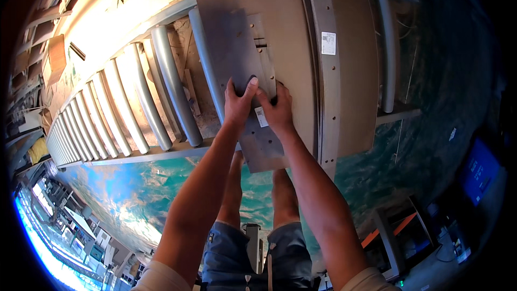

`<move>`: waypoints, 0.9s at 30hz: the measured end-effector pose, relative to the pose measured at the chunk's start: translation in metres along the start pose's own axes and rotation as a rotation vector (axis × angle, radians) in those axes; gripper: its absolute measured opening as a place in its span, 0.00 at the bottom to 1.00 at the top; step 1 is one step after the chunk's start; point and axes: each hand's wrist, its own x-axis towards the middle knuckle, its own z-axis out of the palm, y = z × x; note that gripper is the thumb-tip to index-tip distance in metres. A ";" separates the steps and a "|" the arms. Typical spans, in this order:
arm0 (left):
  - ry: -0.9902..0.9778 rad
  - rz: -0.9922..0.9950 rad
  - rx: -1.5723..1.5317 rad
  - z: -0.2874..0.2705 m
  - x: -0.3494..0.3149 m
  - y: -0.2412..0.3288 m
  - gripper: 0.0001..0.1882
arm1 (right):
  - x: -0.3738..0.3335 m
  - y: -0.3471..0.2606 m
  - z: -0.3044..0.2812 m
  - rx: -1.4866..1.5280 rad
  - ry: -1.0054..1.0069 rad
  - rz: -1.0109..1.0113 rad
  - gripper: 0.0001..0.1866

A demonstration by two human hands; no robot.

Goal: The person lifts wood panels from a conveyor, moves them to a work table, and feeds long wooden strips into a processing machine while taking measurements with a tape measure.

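Observation:
A narrow drilled strip lies lengthwise on a flat grey-brown board. My left hand is at the strip's left side, fingers bent and thumb laid on top. From the right, my right hand curls its fingers over the strip's other edge, its thumb close to my left thumb. Both hands look closed on the strip; the undersides of the fingers are hidden. Just below the thumbs, a small white label is stuck to the surface.
Panels rest on a roller conveyor, its rollers running off to the left. On the right, another long drilled strip bears a white label. The floor is green and marbled. A blue screen and an orange-edged machine stand at right.

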 end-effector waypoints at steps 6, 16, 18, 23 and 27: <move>-0.013 0.029 -0.181 -0.007 -0.014 -0.013 0.43 | -0.015 -0.007 -0.005 -0.025 -0.038 0.033 0.39; -0.559 -0.213 -0.496 -0.061 -0.060 0.020 0.35 | -0.071 -0.061 -0.067 0.162 -0.212 0.080 0.39; -0.574 -0.242 -0.537 -0.071 -0.067 0.020 0.37 | -0.081 -0.059 -0.091 0.144 -0.192 0.116 0.39; -0.574 -0.293 -0.573 -0.092 -0.095 0.001 0.43 | -0.058 0.018 -0.151 -0.797 0.309 0.101 0.57; -0.486 -0.346 -0.564 -0.099 -0.119 -0.012 0.45 | -0.056 0.048 -0.146 -0.749 0.204 0.289 0.60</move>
